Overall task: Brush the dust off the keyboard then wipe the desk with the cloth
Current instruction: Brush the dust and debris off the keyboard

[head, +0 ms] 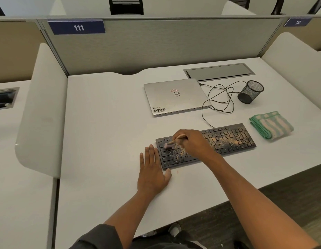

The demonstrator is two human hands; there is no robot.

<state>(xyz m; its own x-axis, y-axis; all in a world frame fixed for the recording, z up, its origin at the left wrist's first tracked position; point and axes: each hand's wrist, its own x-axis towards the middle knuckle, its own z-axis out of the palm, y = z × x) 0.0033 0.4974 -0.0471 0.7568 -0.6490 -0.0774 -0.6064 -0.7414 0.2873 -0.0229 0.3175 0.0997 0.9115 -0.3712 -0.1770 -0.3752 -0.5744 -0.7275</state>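
The right hand [193, 143] is closed around the pale wooden handle of a small brush [174, 141], whose blurred bristle end lies just beyond its fingers on the left keys of the flat black keyboard [228, 139]; tan dust speckles the keys under the hand and spreads thickly across those to its right; the left hand [152, 169] lies flat on the white surface [105, 123], fingers spread and holding nothing, its thumb touching the keyboard's near left corner; well to the right of the right hand, past the keyboard's far end, sits a folded green-and-cream striped cloth [272, 125]; beyond the right hand lie a closed silver laptop [176, 96], a looping black cable [219, 101] and a tipped black mesh cup [250, 91].
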